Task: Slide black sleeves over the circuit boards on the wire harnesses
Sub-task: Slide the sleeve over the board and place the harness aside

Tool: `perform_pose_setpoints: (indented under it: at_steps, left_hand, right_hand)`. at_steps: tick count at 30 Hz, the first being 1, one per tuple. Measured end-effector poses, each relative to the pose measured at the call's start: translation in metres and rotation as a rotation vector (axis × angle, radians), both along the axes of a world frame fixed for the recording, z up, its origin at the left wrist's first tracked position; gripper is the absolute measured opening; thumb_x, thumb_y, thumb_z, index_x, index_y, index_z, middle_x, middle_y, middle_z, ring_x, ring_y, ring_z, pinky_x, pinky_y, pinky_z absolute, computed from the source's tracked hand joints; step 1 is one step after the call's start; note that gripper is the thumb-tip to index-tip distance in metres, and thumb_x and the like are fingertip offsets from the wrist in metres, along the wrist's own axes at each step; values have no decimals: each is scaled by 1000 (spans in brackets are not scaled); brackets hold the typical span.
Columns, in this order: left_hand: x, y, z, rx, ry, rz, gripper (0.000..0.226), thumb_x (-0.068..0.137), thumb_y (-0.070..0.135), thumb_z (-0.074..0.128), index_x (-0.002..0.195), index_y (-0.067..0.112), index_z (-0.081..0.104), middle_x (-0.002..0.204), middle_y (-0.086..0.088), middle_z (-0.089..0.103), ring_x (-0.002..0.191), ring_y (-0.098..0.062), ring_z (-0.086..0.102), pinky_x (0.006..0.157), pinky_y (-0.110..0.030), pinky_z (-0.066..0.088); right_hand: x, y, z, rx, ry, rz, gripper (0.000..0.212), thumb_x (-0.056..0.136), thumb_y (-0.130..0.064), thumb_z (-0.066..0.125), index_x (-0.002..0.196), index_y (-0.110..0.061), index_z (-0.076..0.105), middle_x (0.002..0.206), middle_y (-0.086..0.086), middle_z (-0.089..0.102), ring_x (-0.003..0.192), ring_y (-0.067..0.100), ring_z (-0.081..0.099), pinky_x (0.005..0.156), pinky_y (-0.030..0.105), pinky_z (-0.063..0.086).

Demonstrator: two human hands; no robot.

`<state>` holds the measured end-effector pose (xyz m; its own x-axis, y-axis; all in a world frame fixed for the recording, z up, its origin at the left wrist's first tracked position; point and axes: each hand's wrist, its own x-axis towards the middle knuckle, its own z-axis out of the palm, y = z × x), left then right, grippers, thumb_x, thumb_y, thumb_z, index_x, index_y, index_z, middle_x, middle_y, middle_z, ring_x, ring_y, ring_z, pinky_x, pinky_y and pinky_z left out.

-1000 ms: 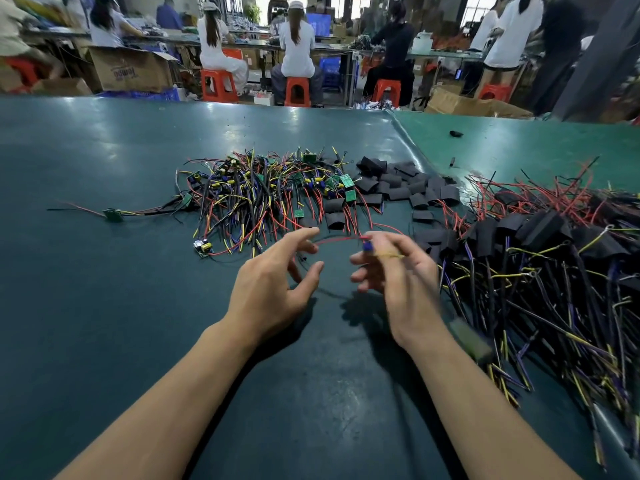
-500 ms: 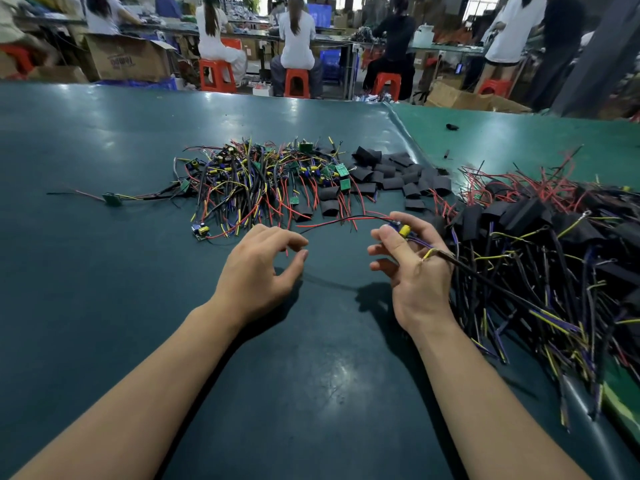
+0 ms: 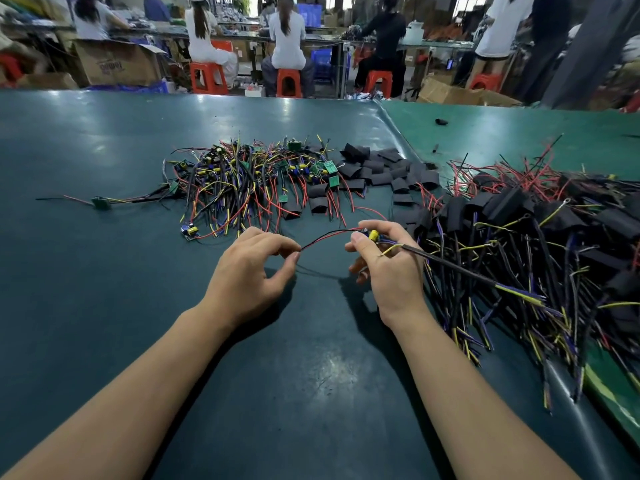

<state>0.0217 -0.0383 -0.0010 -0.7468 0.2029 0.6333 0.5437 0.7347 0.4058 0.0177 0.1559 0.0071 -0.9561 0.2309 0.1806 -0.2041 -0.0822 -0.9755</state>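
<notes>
My right hand (image 3: 388,268) pinches a small circuit board (image 3: 372,234) with a yellow capacitor, part of a wire harness. Its red and black leads (image 3: 325,237) arc left to my left hand (image 3: 249,271), whose thumb and forefinger pinch their free ends. A black cable (image 3: 460,270) with yellow and purple wires trails right from the board. Loose black sleeves (image 3: 377,171) lie in a heap beyond my hands. A pile of bare harnesses (image 3: 249,181) with green boards lies to the left of the sleeves.
A big pile of sleeved harnesses (image 3: 540,237) covers the table's right side. One stray harness with a green board (image 3: 101,202) lies far left. The dark green table (image 3: 104,306) meets a lighter green mat (image 3: 502,133) on the right. Several people sit on red stools (image 3: 289,81) beyond the table.
My right hand lifted a harness and now holds its board. My left hand closed from open fingers onto the ends of the red and black leads.
</notes>
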Motion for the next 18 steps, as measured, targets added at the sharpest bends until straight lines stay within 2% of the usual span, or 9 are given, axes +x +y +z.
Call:
perform_pose_setpoints:
  at_steps: [5,7,12,13,15,18]
  left_hand:
    - [0,1,0,12,19,0,12,85,15,67,94,10,73,85,5,68,84,-21,58,74,-30,47]
    - [-1,4,0,-10,50,-2,13,85,14,66,94,8,73,85,3,69,82,-23,59,74,-33,49]
    - [-3,16,0,-189,203,-91,14,86,14,62,90,4,71,78,-5,64,72,-27,57,69,-37,50]
    - [-6,18,2,-170,216,-103,14,86,14,61,89,3,70,77,-5,61,70,-26,55,67,-36,49]
    - [-16,29,12,-92,202,-116,14,86,13,60,91,3,69,78,-5,57,71,-22,53,67,-32,47]
    - [-47,63,37,68,97,-110,11,86,9,61,93,4,69,83,2,56,72,-13,50,71,-25,45]
  right_hand:
    - [-2,-3,-2,105,-36,45,7,90,-7,67,94,-12,65,77,11,71,51,8,58,46,16,40]
    - [-3,-4,-3,125,-36,54,6,90,-9,67,94,-13,65,75,9,72,50,8,58,46,16,40]
    - [-6,-6,-6,192,-36,41,11,89,-16,70,88,-25,65,71,5,72,63,28,65,54,39,48]
    - [-6,-7,-6,207,-32,45,10,89,-16,71,88,-25,65,70,5,71,60,25,65,53,39,49]
    - [-7,-8,-7,249,-13,46,11,88,-15,71,88,-23,64,69,6,70,51,14,60,52,30,45]
    - [-7,-10,-4,249,-27,60,13,89,-15,71,85,-23,61,66,7,68,45,10,53,43,22,40]
